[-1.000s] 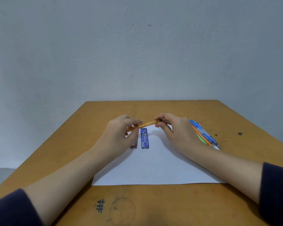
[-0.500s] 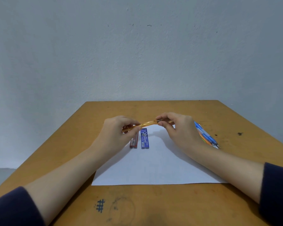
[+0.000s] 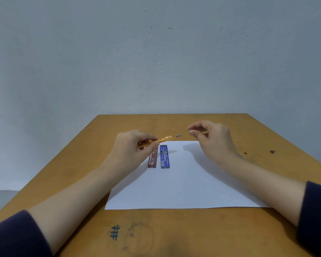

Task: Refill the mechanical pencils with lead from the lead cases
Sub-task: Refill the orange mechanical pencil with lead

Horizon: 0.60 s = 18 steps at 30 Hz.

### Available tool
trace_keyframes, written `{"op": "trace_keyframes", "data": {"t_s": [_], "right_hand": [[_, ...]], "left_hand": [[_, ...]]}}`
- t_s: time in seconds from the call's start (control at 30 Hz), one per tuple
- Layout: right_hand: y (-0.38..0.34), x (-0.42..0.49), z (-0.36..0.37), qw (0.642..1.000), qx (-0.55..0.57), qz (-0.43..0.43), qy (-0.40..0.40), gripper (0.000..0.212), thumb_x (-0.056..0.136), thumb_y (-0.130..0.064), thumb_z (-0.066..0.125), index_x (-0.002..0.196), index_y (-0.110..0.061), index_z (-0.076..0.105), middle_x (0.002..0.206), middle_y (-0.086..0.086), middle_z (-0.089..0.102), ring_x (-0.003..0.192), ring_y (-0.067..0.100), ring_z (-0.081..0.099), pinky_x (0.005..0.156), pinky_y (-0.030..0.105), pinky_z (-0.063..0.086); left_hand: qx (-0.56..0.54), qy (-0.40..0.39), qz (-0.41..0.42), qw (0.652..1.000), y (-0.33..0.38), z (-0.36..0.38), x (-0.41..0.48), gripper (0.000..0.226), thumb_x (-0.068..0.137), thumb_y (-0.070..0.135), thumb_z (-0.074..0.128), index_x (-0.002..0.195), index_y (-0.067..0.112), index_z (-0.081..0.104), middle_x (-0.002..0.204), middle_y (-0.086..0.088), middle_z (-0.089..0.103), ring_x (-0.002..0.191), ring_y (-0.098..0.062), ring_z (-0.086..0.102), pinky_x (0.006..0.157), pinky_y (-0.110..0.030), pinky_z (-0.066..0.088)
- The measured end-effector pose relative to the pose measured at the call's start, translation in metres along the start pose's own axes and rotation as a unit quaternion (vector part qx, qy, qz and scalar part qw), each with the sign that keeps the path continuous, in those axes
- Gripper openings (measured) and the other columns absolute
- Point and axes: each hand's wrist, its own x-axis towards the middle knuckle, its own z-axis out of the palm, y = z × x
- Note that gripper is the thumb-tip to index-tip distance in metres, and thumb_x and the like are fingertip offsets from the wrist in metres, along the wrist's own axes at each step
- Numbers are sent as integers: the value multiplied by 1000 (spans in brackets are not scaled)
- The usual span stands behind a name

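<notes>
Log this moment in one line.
left hand: grips orange pencil above paper | right hand: pinches small part, clear of pencil end | red case, blue case: side by side on paper

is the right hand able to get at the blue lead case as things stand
Probably yes: the blue lead case lies uncovered on the paper, nothing between it and the right hand, though its fingertips pinch a small piece.

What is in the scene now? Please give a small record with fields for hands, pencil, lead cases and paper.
paper: white, flat on wooden table
lead cases: red lead case and blue lead case, side by side on paper
left hand: grips orange pencil
right hand: apart from the pencil, pinches small piece, too small to identify
</notes>
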Motion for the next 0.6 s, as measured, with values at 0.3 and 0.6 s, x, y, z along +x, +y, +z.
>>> {"op": "trace_keyframes", "data": {"t_s": [0.3, 0.6], "right_hand": [[0, 2, -4, 997, -30, -44, -60, 11, 79, 4, 69, 85, -5, 74, 77, -7, 65, 67, -9, 55, 65, 3, 37], [3, 0, -2, 956, -159, -127, -213, 20, 87, 4, 59, 96, -4, 74, 96, 9, 71, 88, 21, 65, 75, 17, 43]], "left_hand": [[-6, -12, -32, 999, 0, -1, 0, 15, 84, 20, 72, 98, 18, 76, 78, 8, 68, 72, -3, 59, 62, -8, 40], [-7, -18, -52, 998, -1, -1, 1, 16, 84, 19, 72, 99, 18, 76, 79, 9, 67, 73, -1, 58, 63, -8, 40]]}}
